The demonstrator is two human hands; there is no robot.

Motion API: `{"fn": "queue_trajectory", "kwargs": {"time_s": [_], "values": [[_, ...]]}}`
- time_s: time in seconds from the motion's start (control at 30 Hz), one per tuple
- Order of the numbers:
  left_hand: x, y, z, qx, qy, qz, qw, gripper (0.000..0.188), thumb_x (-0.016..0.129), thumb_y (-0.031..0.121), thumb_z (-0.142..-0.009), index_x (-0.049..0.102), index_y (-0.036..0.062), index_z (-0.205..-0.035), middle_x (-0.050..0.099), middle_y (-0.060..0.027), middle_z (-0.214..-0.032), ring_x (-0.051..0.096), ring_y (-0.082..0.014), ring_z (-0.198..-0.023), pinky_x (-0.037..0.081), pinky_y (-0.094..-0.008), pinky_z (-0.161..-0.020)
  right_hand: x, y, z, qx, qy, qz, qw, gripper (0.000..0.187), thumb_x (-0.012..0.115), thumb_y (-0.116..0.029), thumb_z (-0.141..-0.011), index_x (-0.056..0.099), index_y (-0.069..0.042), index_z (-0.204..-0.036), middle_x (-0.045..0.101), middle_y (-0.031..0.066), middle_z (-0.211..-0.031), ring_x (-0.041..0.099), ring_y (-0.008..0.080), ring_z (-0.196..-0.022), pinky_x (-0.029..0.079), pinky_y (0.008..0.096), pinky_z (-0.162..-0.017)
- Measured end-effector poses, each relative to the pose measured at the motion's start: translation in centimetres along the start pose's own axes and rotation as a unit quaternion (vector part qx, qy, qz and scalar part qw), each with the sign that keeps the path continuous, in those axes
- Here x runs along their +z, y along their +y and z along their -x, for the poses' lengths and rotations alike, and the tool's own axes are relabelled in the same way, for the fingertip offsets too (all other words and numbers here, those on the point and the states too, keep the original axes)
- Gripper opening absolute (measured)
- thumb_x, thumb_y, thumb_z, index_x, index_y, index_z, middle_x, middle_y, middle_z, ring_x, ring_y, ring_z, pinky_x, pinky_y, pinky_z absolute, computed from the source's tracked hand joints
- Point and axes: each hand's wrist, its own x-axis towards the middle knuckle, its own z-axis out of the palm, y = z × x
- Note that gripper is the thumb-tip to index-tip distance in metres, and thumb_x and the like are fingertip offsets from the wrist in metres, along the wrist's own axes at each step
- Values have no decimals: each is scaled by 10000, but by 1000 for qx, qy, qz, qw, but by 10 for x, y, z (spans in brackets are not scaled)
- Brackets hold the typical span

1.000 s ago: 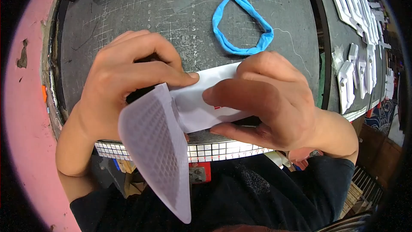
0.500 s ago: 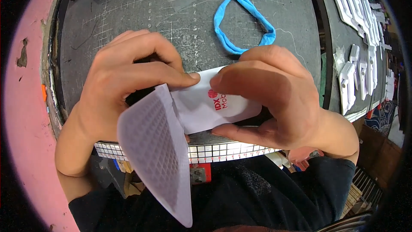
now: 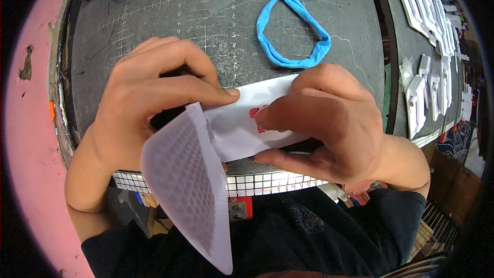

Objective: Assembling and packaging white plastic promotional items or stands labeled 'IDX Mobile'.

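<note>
A flat white strip (image 3: pixel 242 123) with a red printed mark stretches between my two hands over the dark cutting mat. Joined at its left end is a pale translucent panel (image 3: pixel 190 185) with a diamond-patterned surface, slanting down toward my body. My left hand (image 3: pixel 154 80) is closed on the strip beside the joint, fingertip on its upper edge. On the other end, my right hand (image 3: pixel 329 123) grips the strip, one digit across the print and another by its lower edge. The strip's right end is hidden behind that hand.
A twisted blue cloth cord (image 3: pixel 293 20) lies looped on the cutting mat (image 3: pixel 154 15) beyond my hands. Several white plastic parts (image 3: pixel 417 103) rest on the surface at right. A gridded ruler strip (image 3: pixel 272 181) edges the near side. At left stands a pink wall (image 3: pixel 36 139).
My right hand's upper fingers have shifted slightly right and down, exposing more of the strip's upper edge and cord loop. More of the red print is covered. My left hand stays nearly still.
</note>
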Motion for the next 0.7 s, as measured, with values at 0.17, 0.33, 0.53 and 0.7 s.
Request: {"fn": "queue_trajectory", "kwargs": {"time_s": [0.17,0.33,0.53,0.7], "values": [[-2,-1,0,4,-6,-8,1000,546,1039,399,-519,818,80,-903,691,-57,-938,653,-238,-883,485,-368,-761,1,1,-1,7,26,16,1000,651,1056,-201,-638,765,7,-1181,784,122,-1040,703,282,-878,565,389,-788],[-2,0,1,-4,-9,-11,1000,554,1038,413,-516,830,82,-910,691,-52,-937,653,-236,-889,489,-366,-767,-1,2,0,-2,19,5,1000,682,1072,-199,-645,730,34,-1187,787,144,-1053,720,292,-898,554,396,-801],[-4,2,-1,-10,-15,-9,1000,568,1042,419,-509,847,97,-935,689,-41,-947,650,-227,-904,488,-362,-774,1,5,0,-7,44,22,999,698,1085,-193,-654,713,43,-1196,788,134,-1043,726,279,-887,542,396,-782],[-5,4,-1,-12,-15,-7,1000,577,1047,385,-495,860,112,-967,690,-36,-954,650,-222,-910,487,-358,-779,-9,-1,0,17,-1,14,1000,661,1087,-195,-638,743,35,-1154,793,142,-1060,731,280,-902,535,395,-794]]}}
